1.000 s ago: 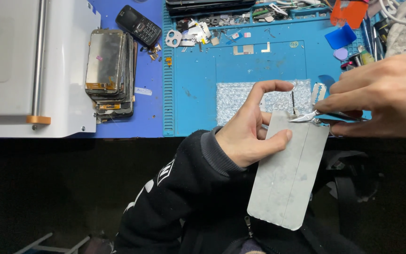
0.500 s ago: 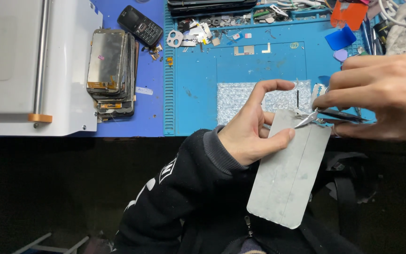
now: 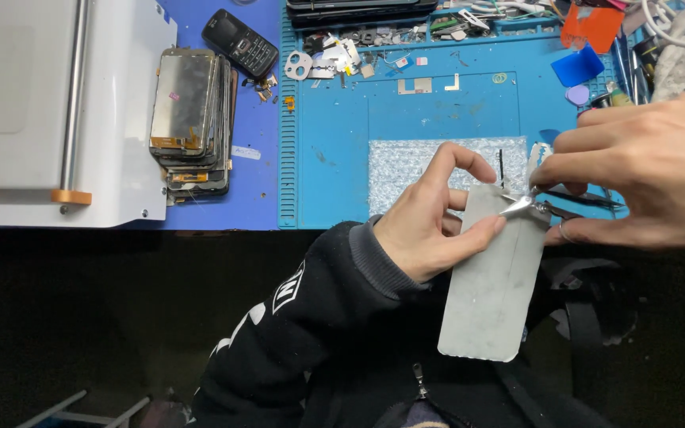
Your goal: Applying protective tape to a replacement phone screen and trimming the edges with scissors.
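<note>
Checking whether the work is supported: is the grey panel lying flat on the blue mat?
No. The left hand holds the grey panel up off the blue mat, over the person's lap.

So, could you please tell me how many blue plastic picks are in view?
2: a larger blue pick at the blue mat's upper right, a smaller rounded one just below. Others may be hidden in clutter.
</note>
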